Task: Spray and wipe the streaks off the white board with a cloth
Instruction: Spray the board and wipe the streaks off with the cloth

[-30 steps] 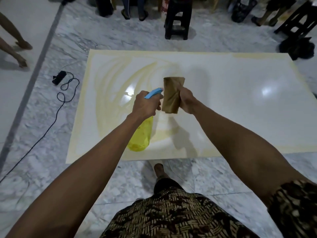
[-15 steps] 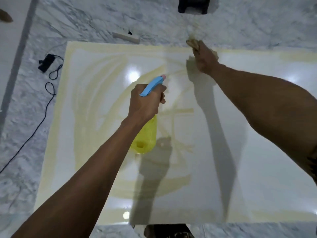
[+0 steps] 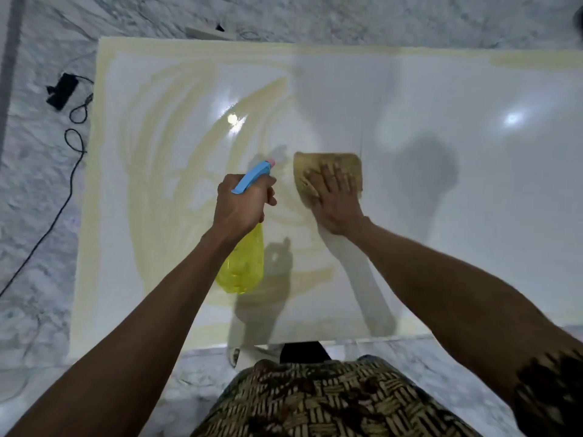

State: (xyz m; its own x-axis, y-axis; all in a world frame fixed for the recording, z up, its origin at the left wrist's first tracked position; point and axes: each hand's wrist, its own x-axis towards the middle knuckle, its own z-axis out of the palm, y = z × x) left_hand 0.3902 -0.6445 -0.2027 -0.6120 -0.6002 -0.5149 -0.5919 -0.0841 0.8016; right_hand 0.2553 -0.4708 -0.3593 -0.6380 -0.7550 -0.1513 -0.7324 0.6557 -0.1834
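While the white board (image 3: 410, 216) lay flat on the marble floor (image 3: 31, 216), we noted in the head view our right hand (image 3: 334, 200) spread flat, pressing the cloth (image 3: 328, 165) mid-board beside the yellow streaks (image 3: 151, 159), apparently to wipe. Our left hand (image 3: 239, 206) gripped the spray bottle (image 3: 243, 266) aloft, nozzle forward, likely kept ready. Streaks filled the left half and borders; a cable (image 3: 63, 190) lay past the left edge.

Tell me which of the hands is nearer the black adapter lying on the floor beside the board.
Left. The left hand, gripping the spray bottle over the streaked part of the board, is closer to the black adapter. The right hand presses the cloth farther right.
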